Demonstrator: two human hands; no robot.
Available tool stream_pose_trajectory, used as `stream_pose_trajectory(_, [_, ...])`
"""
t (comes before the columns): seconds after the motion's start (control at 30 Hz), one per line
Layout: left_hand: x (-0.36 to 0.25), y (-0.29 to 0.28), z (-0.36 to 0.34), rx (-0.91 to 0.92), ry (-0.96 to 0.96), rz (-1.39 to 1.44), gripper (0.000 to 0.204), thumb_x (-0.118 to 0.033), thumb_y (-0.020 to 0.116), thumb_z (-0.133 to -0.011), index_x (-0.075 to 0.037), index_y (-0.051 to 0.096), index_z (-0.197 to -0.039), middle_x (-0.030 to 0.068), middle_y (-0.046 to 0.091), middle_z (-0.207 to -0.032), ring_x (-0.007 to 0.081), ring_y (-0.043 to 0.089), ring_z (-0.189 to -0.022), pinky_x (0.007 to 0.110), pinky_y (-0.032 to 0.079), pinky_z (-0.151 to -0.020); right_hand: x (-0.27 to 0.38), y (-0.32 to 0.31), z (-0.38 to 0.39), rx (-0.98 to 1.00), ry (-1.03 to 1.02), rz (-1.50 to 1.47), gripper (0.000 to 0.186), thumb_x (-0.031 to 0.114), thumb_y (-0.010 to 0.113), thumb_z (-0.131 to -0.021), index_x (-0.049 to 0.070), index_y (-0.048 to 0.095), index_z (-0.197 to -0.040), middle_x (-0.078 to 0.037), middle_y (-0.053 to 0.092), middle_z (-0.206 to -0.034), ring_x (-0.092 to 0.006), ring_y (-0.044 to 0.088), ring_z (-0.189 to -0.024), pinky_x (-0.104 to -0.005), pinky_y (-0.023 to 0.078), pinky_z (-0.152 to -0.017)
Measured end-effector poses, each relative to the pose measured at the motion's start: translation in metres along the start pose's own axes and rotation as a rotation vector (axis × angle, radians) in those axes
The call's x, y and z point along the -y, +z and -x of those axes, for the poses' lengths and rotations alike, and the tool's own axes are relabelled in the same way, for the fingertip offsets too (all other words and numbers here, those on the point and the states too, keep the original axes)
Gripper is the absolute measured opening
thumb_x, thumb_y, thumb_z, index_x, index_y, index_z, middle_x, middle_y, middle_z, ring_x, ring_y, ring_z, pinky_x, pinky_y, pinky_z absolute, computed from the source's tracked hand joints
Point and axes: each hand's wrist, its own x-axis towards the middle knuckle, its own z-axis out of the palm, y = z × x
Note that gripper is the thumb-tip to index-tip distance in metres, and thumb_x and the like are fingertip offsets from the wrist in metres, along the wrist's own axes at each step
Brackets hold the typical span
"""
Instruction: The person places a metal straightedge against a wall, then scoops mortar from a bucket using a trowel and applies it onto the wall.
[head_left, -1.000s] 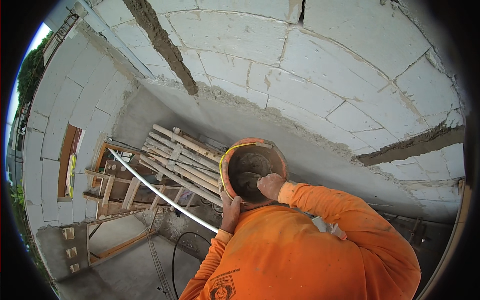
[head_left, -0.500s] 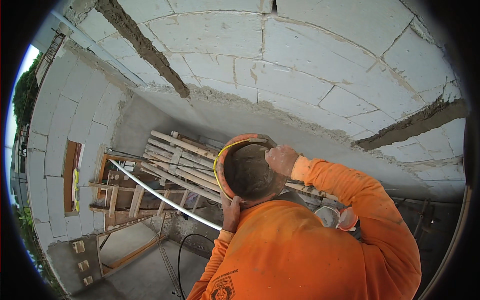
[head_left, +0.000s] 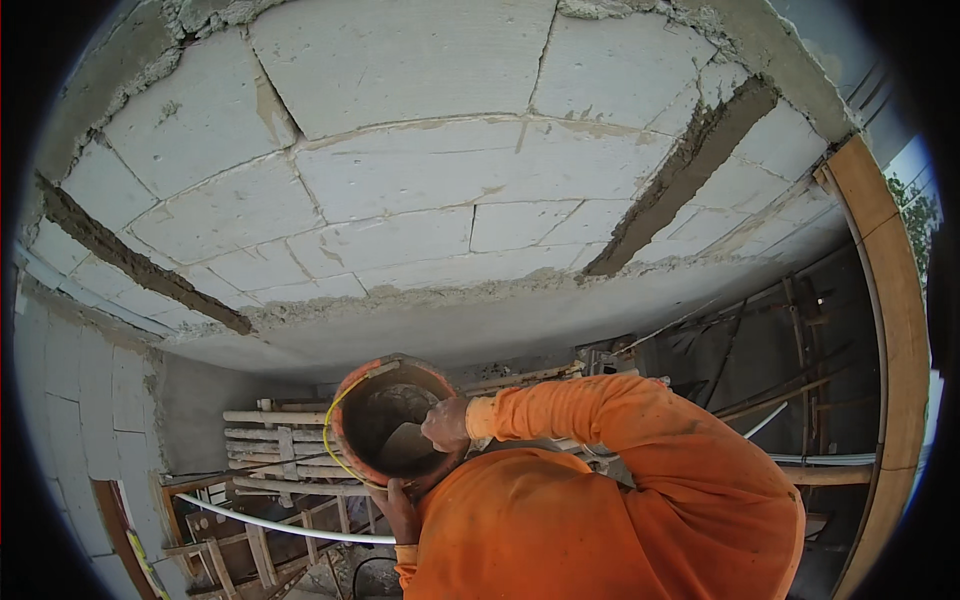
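Observation:
A worn orange bucket (head_left: 350,435) with a yellow handle sits against the front of my orange-sleeved body, dark grey mortar (head_left: 398,398) inside. My left hand (head_left: 398,505) grips its lower left side; part of that hand is hidden behind the bucket. Inside the bucket, my right hand (head_left: 446,424) is closed on the grip of a trowel (head_left: 408,442), whose blade lies in the mortar.
Above is a white block wall (head_left: 410,170) with two chased channels (head_left: 660,195) filled with grey mortar. Below are stacked poles (head_left: 260,435), a white pipe (head_left: 300,527) and wooden framework (head_left: 260,560). A timber frame (head_left: 880,300) runs along the right.
My view has swung toward the wall, so the bucket appears lower and further left. My right hand, at the bucket's right rim half a second ago, is back inside it with the trowel.

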Motion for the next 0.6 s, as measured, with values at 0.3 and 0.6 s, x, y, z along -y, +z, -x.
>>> stream_pose_trajectory(0.3, [-0.015, 0.0, -0.013, -0.051, -0.38, 0.154, 0.057, -0.015, 0.057, -0.093, 0.001, 0.039, -0.145, 0.012, 0.057, -0.12, 0.0178, 0.06, -0.081, 0.031, 0.052, -0.069, -0.036, 0.006, -0.02, -0.289, 0.237, 0.231, 0.018, 0.013, 0.066, -0.084, 0.002, 0.079, -0.088, -0.015, 0.078, -0.086, -0.0299, 0.077, -0.087, -0.0464, 0.06, -0.076])
stream_pose_trajectory(0.6, [-0.037, 0.009, -0.013, -0.005, -0.213, 0.197, 0.046, -0.008, 0.057, -0.092, -0.001, 0.04, -0.135, 0.0117, 0.059, -0.114, 0.0195, 0.064, -0.087, 0.034, 0.058, -0.074, 0.001, -0.004, 0.018, 0.074, 0.167, -0.154, 0.029, 0.023, 0.061, -0.09, 0.002, 0.08, -0.094, -0.016, 0.078, -0.097, -0.0333, 0.076, -0.096, -0.0448, 0.06, -0.085])
